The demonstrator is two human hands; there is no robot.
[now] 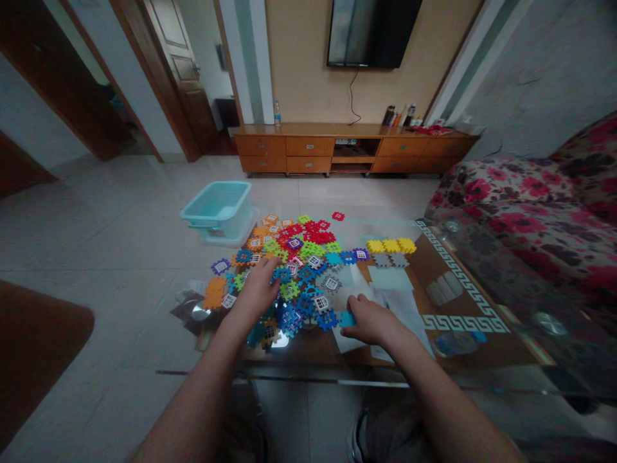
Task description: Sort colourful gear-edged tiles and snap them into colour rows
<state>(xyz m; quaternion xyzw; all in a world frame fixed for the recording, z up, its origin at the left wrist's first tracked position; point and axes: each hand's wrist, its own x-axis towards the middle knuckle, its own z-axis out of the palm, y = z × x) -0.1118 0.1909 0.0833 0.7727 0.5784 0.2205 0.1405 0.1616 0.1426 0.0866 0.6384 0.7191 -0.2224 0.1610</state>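
Note:
A loose heap of notched plastic building tiles (313, 249) in red, green, orange and blue covers the middle of the glass table, some with white window patterns. My left hand (258, 286) reaches in from the left side of the heap, its thumb and fingers closed about a blue tile (282, 275). At the heap's near right edge, my right hand (370, 318) pinches a light-blue tile (346, 319) between thumb and fingers. Dark blue tiles (326, 319) lie just left of that hand. Stacked yellow tiles (391, 245) and grey tiles (389, 260) form rows at the right.
A turquoise plastic bin (219, 222) stands at the table's far left. White papers (402, 308) and a plastic bottle (457, 344) show through the glass table (482, 373). Beyond are a wooden TV cabinet (308, 146) and, on the right, a flowered sofa (525, 186).

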